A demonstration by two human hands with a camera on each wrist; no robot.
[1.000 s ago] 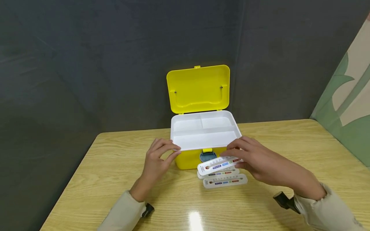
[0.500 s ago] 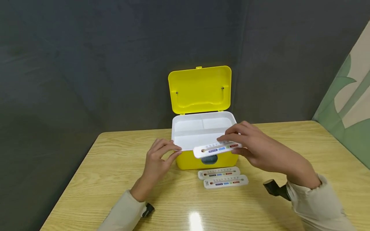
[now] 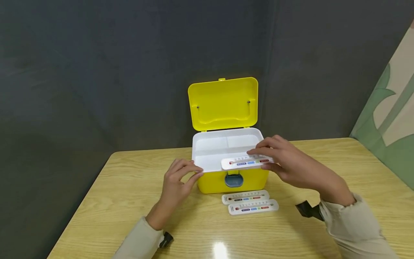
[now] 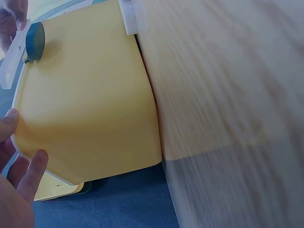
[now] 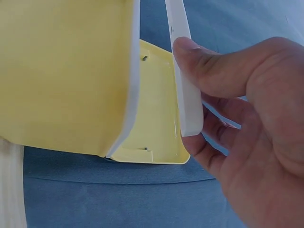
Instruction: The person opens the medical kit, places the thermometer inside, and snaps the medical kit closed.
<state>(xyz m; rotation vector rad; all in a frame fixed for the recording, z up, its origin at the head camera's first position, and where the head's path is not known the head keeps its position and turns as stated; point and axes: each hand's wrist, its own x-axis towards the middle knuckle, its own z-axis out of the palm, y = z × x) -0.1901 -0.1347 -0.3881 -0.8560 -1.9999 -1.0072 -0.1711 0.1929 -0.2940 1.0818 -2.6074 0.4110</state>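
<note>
A yellow storage box (image 3: 215,182) stands with its lid raised and a white divided tray (image 3: 207,163) at its top. The front left corner of the box is gripped by my left hand (image 3: 178,180), thumb at the front rim (image 4: 8,124) and fingers round the side. In my right hand (image 3: 288,163), a white thermometer (image 3: 237,163) is pinched between thumb and fingers, held level above the tray's front edge. The right wrist view shows this thermometer (image 5: 190,104) edge-on, apart from the box. Two similar thermometers, one farther (image 3: 245,197) and one nearer (image 3: 253,207), lie on the table before the box.
The box's yellow lid (image 3: 226,104) leans back near a dark cloth backdrop (image 3: 129,72). A grey latch (image 3: 233,180) is at the box's front. The wooden table (image 3: 129,201) extends to both sides; a patterned panel (image 3: 391,118) rises at the right.
My right hand has lifted the top thermometer off the others, up and away to the tray's front edge, and levelled it. My left hand stays at the box corner.
</note>
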